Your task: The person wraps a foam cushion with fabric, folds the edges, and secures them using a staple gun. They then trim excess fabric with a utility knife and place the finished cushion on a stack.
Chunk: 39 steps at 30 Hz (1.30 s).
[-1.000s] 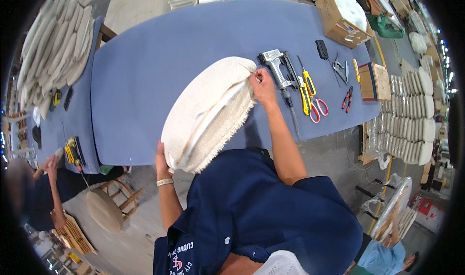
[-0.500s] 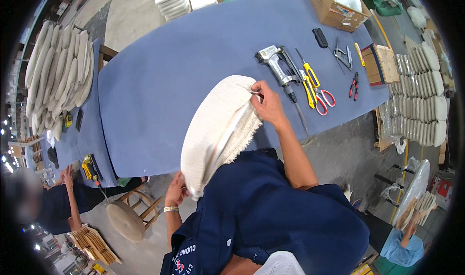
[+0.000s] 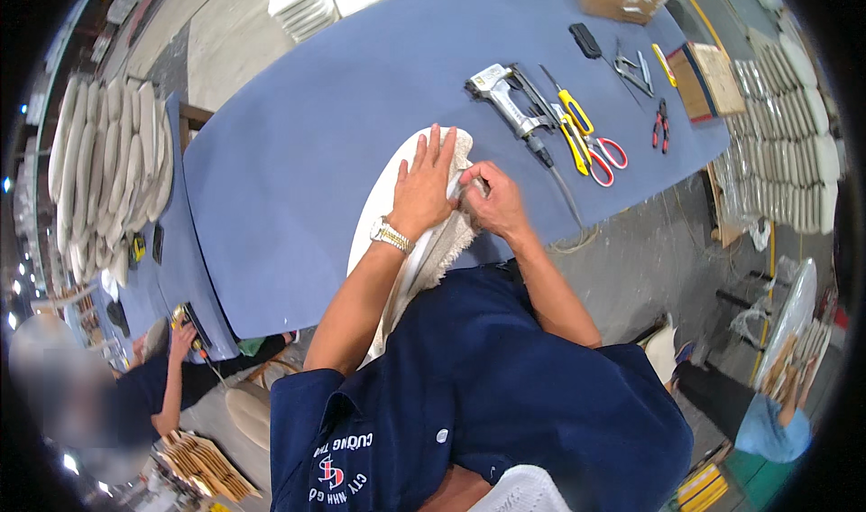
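A cream fabric-covered seat cushion [image 3: 381,196] stands tilted between my body and the blue-covered table [image 3: 280,169]. My left hand [image 3: 422,193], with a watch at the wrist, lies flat on the cushion with its fingers stretched out. On the cushion's right side, my right hand [image 3: 494,203] is closed, pinching the loose fabric edge [image 3: 454,239], which hangs frayed below it. Part of the cushion is hidden by my left forearm and shirt.
Right of the cushion lie a staple gun [image 3: 507,101] with its hose, a yellow screwdriver [image 3: 573,110], a yellow cutter [image 3: 575,144], red-handled scissors [image 3: 606,158] and pliers [image 3: 661,126]. Boxes stand at the far right. Cushion stacks [image 3: 113,169] flank the table. A co-worker's hand [image 3: 183,339] is at the left.
My left hand has moved from the cushion's lower end up onto its face, now flat. My right hand stays at the fabric edge. The co-worker's hand at left has reached a tool.
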### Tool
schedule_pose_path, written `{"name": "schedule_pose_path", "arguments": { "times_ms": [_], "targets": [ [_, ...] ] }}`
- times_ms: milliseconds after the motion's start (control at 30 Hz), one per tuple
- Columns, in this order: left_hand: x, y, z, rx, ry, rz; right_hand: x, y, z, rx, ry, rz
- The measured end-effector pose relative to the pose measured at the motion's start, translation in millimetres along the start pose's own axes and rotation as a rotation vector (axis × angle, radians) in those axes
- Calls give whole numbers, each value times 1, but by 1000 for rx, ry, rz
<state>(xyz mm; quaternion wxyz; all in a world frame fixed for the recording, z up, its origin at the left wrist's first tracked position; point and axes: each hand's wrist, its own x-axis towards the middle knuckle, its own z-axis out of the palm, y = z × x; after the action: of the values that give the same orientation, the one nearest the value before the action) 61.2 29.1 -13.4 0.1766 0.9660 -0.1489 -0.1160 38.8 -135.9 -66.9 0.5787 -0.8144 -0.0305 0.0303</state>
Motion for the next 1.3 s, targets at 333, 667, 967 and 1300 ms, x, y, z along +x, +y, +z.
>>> {"name": "schedule_pose_path", "arguments": {
  "times_ms": [333, 667, 967, 1300],
  "targets": [
    [5, -29, 17, -355, 149, 88, 8, 2, 22, 157, -15, 358],
    [-13, -44, -41, -458, 92, -66, 24, -27, 50, 500, 22, 99],
    [-74, -25, -157, -581, 581, 115, 58, -157, 7, 780, -226, -419],
    [-73, -26, -137, -1044, 745, 237, 124, -193, -7, 13, -24, -1039]
  ]
}}
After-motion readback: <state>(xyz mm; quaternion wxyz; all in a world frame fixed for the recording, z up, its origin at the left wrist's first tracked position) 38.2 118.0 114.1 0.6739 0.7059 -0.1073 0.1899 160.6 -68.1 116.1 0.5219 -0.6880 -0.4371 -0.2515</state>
